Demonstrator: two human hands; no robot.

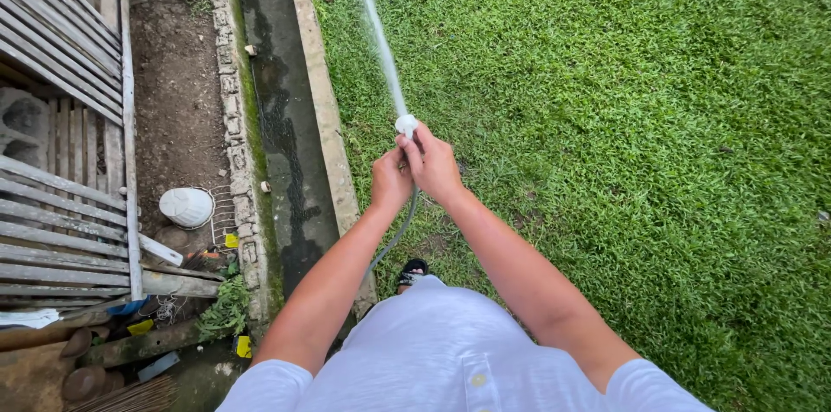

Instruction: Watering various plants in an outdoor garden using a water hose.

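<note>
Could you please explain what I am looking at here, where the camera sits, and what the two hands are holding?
There is no machine here: one camera is worn on a person's head and looks down past a white shirt at their own two bare arms. The right hand and the left hand are closed together around the end of a thin grey hose, which hangs down toward a sandalled foot. A white nozzle sits above the fingers, and a stream of water shoots forward from it. The person stands on a green lawn. To the left run a wet concrete gutter, a strip of bare soil and grey wooden slats, with a white rounded object beside them.
</note>
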